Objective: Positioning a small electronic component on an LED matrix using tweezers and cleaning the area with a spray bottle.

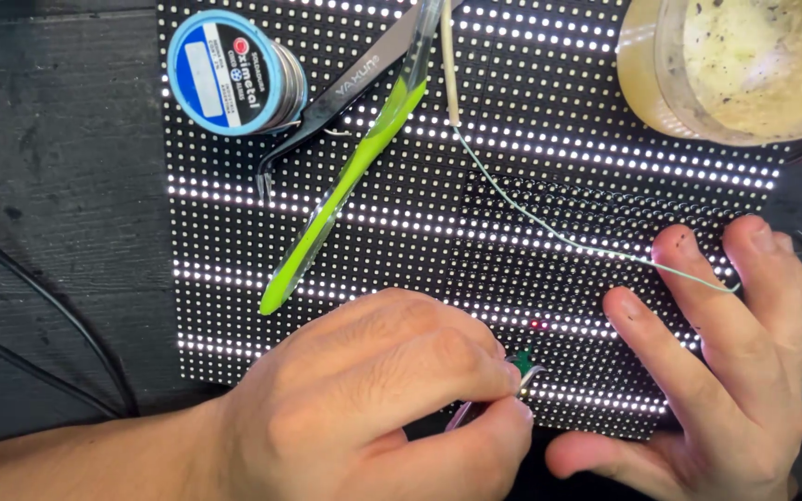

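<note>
Both hands work at the lower edge of the frame: the left hand (373,399), coming in from the lower left with its forearm along the bottom, is curled closed, thumb and forefinger pinching a thin metal tool (489,394) whose tip, with a small green piece on it, points at the board near the lower middle; the right hand (726,371), at the lower right, lies open with fingers spread and pressed flat on the board, and a thin pale wire (549,227) runs under its fingertips. Beneath them lies the light panel (512,148), a large black board of white glowing dots in rows that fills most of the frame, with a darker unlit patch right of the middle and a single red dot (537,325) (just above the tool tip, between the two hands). At the upper right corner stands a clear plastic tub (744,65) of yellowish paste, partly over the board's edge. At the upper left sits a blue-capped spool of solder (234,72). From the top middle, a long green tool (345,186) slants down toward the left, crossed near its upper end by black tweezers (327,107) whose points rest just below the spool. Beside them a thin pale stick (450,65) hangs from the top edge, the wire starting at its lower end. Dark cables (39,315) cross the black table (48,186) at the left.
</note>
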